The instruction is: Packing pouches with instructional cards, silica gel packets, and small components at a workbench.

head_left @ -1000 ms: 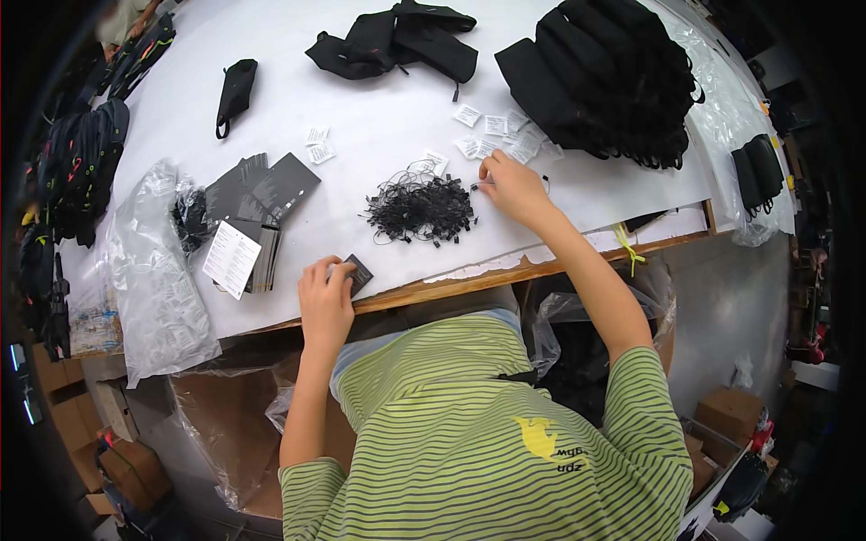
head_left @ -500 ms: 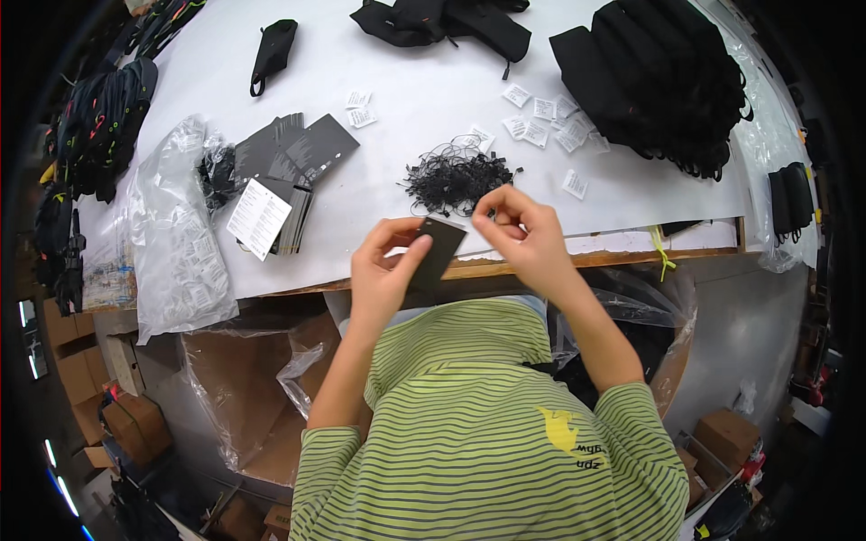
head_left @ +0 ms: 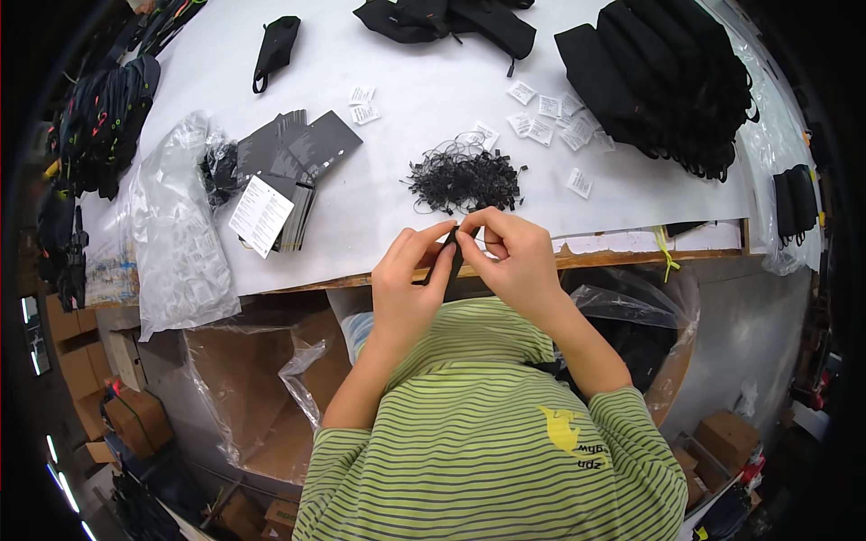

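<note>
My left hand (head_left: 401, 275) pinches a dark hang tag (head_left: 457, 259), now turned nearly edge-on above the table's front edge. My right hand (head_left: 523, 261) is closed against the tag's upper end, its thumb and fingertips on a thin black string (head_left: 481, 237); most of the string is hidden. Just beyond both hands lies a tangled heap of black tag strings (head_left: 465, 176). To the left are fanned and stacked dark hang tags (head_left: 327, 146), with one tag's white printed side (head_left: 261, 215) facing up.
Small white labels (head_left: 579, 183) lie scattered on the white table covering (head_left: 406, 81). Black pouches (head_left: 649, 86) are piled at the right, and a single pouch (head_left: 276, 47) lies at the far left. A clear bag of labels (head_left: 185, 243) hangs over the front edge.
My right hand has come left and down from the string heap to meet the tag. The left hand has shifted right, and the tag has turned from face-on to nearly edge-on.
</note>
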A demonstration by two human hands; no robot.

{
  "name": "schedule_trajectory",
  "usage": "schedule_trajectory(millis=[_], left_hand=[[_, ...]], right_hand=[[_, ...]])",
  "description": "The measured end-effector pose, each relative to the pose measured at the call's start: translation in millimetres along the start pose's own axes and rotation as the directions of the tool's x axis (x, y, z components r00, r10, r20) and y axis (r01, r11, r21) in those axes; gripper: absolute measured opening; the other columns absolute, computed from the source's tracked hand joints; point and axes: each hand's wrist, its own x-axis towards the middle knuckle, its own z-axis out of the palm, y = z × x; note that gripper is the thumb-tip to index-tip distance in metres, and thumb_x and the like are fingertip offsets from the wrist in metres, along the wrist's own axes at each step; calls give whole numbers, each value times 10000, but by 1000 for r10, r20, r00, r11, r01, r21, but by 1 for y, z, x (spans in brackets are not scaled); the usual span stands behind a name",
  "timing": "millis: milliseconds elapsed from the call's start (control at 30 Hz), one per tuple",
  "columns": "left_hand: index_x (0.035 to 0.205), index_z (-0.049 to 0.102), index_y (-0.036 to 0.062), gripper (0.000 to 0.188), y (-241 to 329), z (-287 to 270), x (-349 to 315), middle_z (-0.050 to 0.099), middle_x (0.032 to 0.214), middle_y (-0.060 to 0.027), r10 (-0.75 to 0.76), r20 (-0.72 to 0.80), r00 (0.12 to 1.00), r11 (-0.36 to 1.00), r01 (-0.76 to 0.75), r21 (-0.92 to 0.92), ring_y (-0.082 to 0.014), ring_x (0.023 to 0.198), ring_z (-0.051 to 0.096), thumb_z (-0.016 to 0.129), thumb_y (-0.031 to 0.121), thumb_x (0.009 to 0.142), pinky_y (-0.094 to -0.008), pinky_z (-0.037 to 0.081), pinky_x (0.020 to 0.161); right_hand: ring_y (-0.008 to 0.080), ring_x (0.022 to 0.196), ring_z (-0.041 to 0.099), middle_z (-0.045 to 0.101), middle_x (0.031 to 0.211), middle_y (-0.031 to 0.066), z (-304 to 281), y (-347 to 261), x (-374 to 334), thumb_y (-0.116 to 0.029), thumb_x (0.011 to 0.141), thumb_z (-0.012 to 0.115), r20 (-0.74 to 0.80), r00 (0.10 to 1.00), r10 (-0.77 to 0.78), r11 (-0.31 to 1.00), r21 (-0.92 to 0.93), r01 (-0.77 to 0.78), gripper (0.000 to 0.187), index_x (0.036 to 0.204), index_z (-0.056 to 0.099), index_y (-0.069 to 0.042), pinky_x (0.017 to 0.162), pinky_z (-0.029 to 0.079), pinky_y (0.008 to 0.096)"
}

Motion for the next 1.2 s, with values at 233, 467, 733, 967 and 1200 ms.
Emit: schedule_trajectory(millis=[233, 467, 733, 967, 1200], left_hand=[[1048, 644, 1, 185, -8, -1, 3, 622, 840, -62, -140, 79, 987, 953, 156, -261, -119, 707, 627, 612, 9, 866, -252, 532, 637], [979, 588, -15, 90, -31, 1, 2, 619, 843, -37, -278, 297, 913, 834, 383, -397, -75, 750, 587, 563, 53, 925, -220, 502, 630], [932, 600, 10, 89, -62, 28, 78, 606, 783, -37, -177, 327, 928, 903, 285, -323, -96, 678, 587, 569, 91, 918, -228, 483, 567], [1410, 140, -62, 1114, -110, 62, 322, 331, 1324, -295, -579, 72, 812, 681, 531, -505, -403, 1104, 516, 817, 434, 677, -455, 501, 896], [1288, 141, -52, 972, -144, 76, 357, 428, 1236, -274, -614, -334, 715, 759, 418, -500, -351, 1076, 539, 812, 59, 593, -404, 507, 870]], right_hand=[[57, 516, 508, 551, 591, 9, -5, 20, 3, -125, 911, 599, 317, 908, 276, 808, 435, -397, 133, 957, 518, -30, 464, 395, 216], [60, 510, 522, 557, 623, -2, 1, 48, -2, -200, 939, 583, 572, 785, 239, 586, 560, -586, 178, 895, 505, -46, 457, 401, 198], [19, 452, 454, 564, 709, -46, -23, 112, 6, -209, 904, 590, 651, 701, 292, 233, 662, -712, 169, 823, 542, -69, 406, 348, 153], [104, 669, 594, 565, 753, 16, -34, 141, 12, -254, 948, 537, 535, 754, 381, -73, 831, -552, 268, 719, 491, -121, 610, 520, 242], [163, 743, 614, 507, 725, 11, -12, 156, 4, -154, 918, 551, 522, 833, 186, -185, 851, -492, 166, 815, 442, -81, 754, 514, 287]])
